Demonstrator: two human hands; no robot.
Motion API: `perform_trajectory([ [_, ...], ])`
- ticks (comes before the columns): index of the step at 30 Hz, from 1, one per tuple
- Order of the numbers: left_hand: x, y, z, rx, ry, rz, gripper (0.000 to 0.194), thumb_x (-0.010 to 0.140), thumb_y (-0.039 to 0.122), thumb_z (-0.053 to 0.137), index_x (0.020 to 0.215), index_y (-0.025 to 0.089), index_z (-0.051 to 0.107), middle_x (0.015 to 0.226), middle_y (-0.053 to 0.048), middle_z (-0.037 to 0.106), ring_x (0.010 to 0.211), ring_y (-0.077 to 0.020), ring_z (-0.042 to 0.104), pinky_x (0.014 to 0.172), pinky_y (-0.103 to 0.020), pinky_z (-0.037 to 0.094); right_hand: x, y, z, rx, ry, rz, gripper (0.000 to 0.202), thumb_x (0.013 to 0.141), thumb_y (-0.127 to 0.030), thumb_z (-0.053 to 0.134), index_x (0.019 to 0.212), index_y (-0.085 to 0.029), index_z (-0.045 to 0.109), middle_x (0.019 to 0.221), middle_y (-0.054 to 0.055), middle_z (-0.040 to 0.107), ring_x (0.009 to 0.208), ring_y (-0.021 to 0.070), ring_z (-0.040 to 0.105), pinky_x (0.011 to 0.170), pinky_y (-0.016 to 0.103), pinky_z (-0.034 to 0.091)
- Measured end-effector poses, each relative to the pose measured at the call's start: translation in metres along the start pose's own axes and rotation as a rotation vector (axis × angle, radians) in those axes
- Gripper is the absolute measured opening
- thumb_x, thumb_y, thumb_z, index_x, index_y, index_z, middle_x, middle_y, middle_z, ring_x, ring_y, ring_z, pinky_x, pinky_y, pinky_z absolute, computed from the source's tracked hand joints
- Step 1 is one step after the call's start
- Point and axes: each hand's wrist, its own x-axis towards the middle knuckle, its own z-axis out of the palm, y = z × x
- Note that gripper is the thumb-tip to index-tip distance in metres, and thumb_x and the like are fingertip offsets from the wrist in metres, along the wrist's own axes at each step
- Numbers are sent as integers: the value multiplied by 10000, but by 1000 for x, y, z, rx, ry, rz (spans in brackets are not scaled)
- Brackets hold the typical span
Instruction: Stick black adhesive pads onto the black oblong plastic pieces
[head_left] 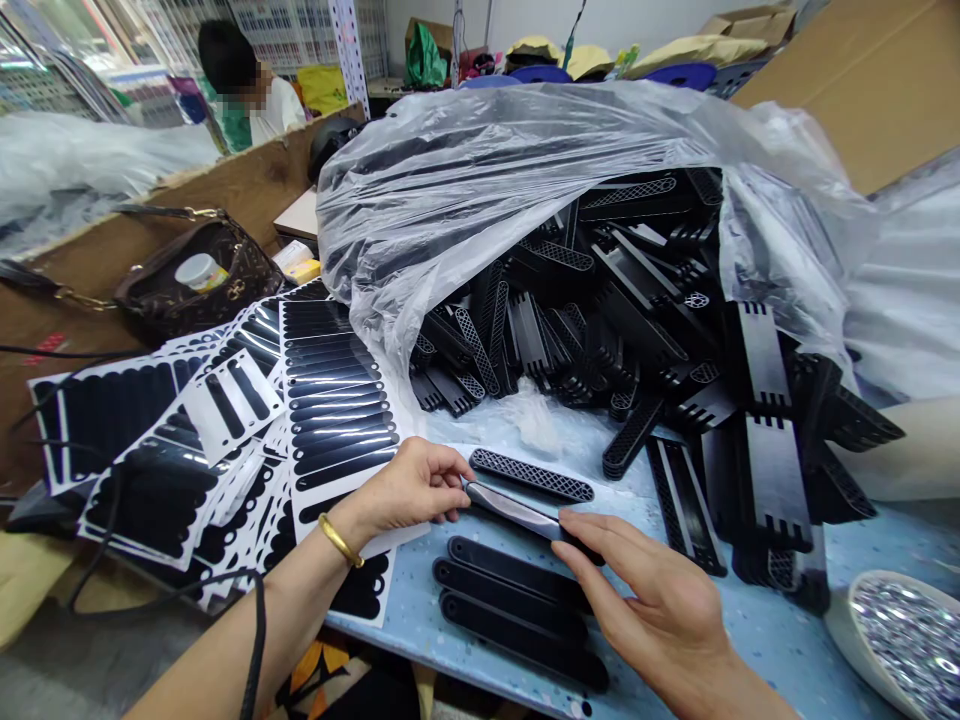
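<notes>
Between my two hands is a long black plastic strip (517,512) with rounded ends and a shiny top face. My left hand (420,485), with a gold bangle at its wrist, pinches the strip's left end between thumb and fingers. At the right end, my right hand (652,580) grips it by thumb and fingertips. Just behind lies a similar strip with a lattice face (532,475). Three smooth black strips (517,620) rest side by side in front. Sheets of black rounded stickers (337,400) are spread to the left of my left hand.
A clear plastic bag (465,190) spills a heap of black plastic parts (540,330) across the blue table (420,640). A bowl (840,615) of shiny small pieces stands at right. A brown handbag (172,300) and black cable (259,640) are at left. Another person (277,110) sits beyond.
</notes>
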Motion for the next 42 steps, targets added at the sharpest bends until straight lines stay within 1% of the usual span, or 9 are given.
perform_trajectory([
  [6, 0, 0, 1, 3, -3, -21, 194, 662, 117, 668, 855, 106, 687, 523, 31, 606, 471, -97, 599, 450, -173, 494, -3, 5, -4, 2, -22, 22, 148, 912, -229, 584, 909, -219, 732, 821, 46, 776, 700, 192, 749, 660, 271, 642],
  [13, 2, -3, 0, -7, 0, -24, 216, 659, 119, 683, 874, 96, 678, 529, 22, 619, 486, -113, 625, 454, -178, 502, -2, 4, 0, 11, -15, 7, 157, 912, -191, 569, 907, -196, 725, 801, 54, 764, 695, 181, 740, 668, 257, 631],
  [17, 2, -5, -1, -14, 1, -22, 218, 655, 129, 689, 870, 99, 681, 534, 20, 623, 496, -120, 634, 453, -180, 502, -2, 2, -2, 12, 6, 1, 140, 914, -200, 579, 903, -185, 718, 803, 64, 764, 696, 180, 741, 659, 252, 630],
  [22, 2, -5, 0, -17, 2, -36, 217, 653, 128, 686, 869, 105, 699, 539, 23, 621, 478, -109, 614, 444, -178, 498, -3, 2, -5, -10, 10, 10, 139, 906, -212, 590, 946, -210, 724, 849, 57, 775, 717, 193, 748, 673, 277, 639],
  [28, 1, 1, 0, -10, 9, -42, 199, 642, 116, 690, 840, 106, 694, 519, 24, 614, 476, -114, 620, 443, -179, 493, -1, 4, 0, 3, 12, -6, 144, 907, -195, 582, 900, -195, 726, 800, 63, 768, 692, 187, 744, 661, 265, 635],
  [35, 1, 2, 1, -14, 8, -28, 197, 640, 116, 685, 836, 110, 699, 517, 29, 609, 476, -112, 629, 435, -169, 490, -2, 5, 4, 8, -2, -13, 141, 897, -182, 586, 899, -186, 727, 791, 63, 764, 689, 185, 740, 660, 261, 629],
  [42, 0, 3, 1, 9, 19, -34, 185, 650, 124, 693, 834, 105, 686, 515, 25, 609, 486, -125, 633, 444, -185, 492, -1, 4, 5, 20, -6, -15, 140, 898, -169, 579, 913, -183, 717, 799, 66, 760, 702, 183, 737, 659, 266, 622],
])
